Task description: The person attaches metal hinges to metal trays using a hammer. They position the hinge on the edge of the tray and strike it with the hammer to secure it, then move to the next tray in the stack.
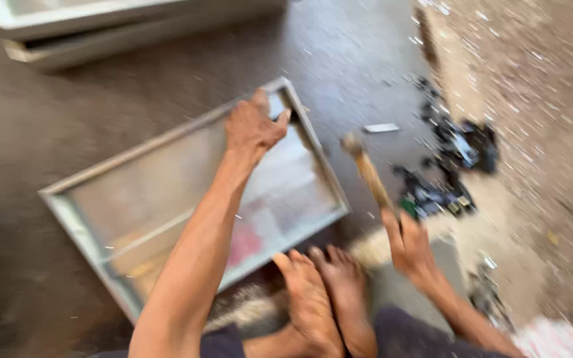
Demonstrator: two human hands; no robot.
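Left hand: arm extended, fingers curled over far corner of glazed metal frame, gripping. Right hand: clenched round hammer, wooden handle angled toward 11 o'clock, head raised off floor. Frame flat on floor, at 10 o'clock from bare feet. Dark parts heap at 2 o'clock. Image blurred.

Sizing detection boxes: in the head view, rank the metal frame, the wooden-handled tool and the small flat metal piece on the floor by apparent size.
1. metal frame, by far the largest.
2. wooden-handled tool, held in the right hand.
3. small flat metal piece, smallest.
Motion blur softens the edges, but the order is clear.
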